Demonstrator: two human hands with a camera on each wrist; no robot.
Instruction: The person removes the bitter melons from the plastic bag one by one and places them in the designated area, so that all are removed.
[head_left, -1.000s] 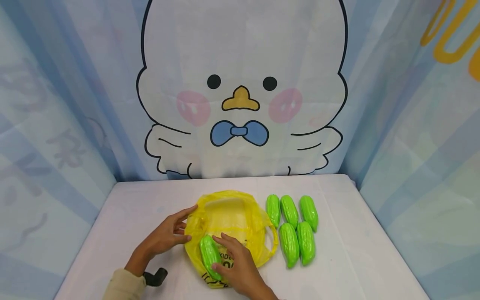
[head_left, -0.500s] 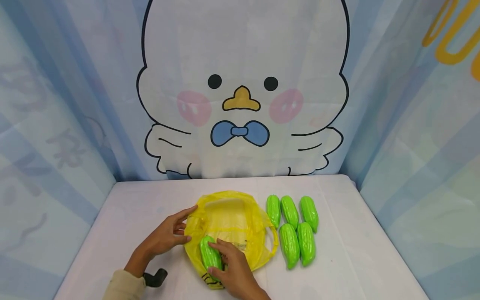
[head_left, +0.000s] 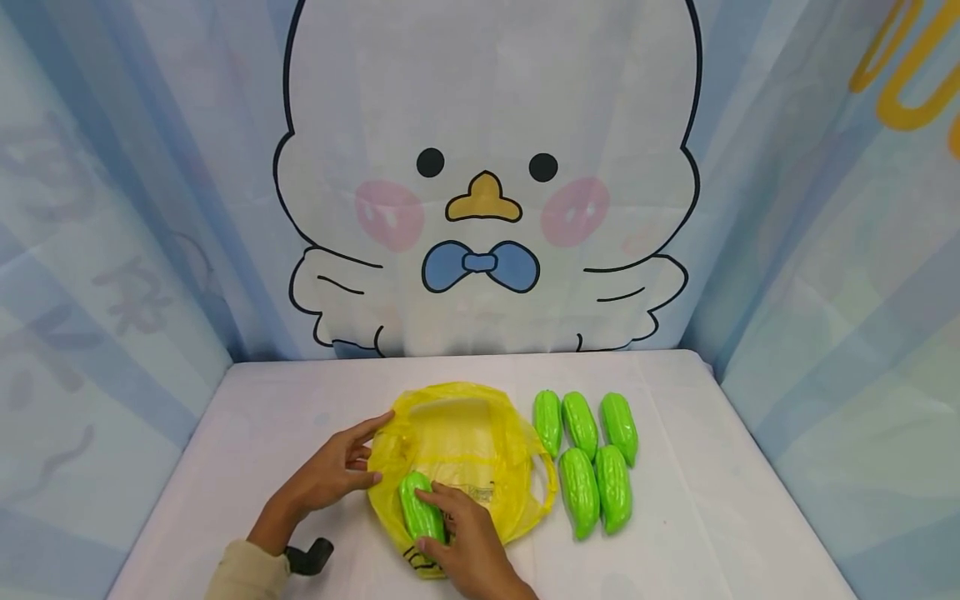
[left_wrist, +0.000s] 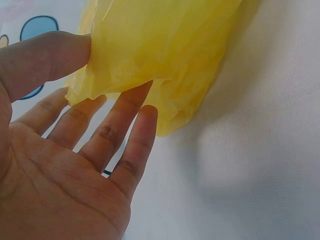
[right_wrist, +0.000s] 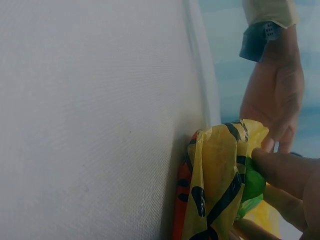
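Note:
A thin yellow plastic bag (head_left: 450,433) with black print lies on the white table, its mouth spread and a handle loop at its right. A glossy, ridged green toy bitter melon (head_left: 420,508) lies at the bag's near left part. My right hand (head_left: 476,542) holds it, thumb near the lower end and fingers at its right side; in the right wrist view the green melon (right_wrist: 252,187) shows between fingers and printed plastic. With fingers extended, my left hand (head_left: 330,471) touches the bag's left rim. The left wrist view shows thumb and fingertips against the yellow film (left_wrist: 165,55).
Several more green bitter melons (head_left: 613,487) lie in two rows right of the bag. A black piece (head_left: 310,556) juts out beside the left wrist. Fabric with a cartoon bird (head_left: 483,200) hangs behind the table (head_left: 697,467), and further cloth flanks both sides.
My right hand has moved slightly left, and its fingers have drawn in onto the bitter melon. The left hand has stayed at the bag's rim.

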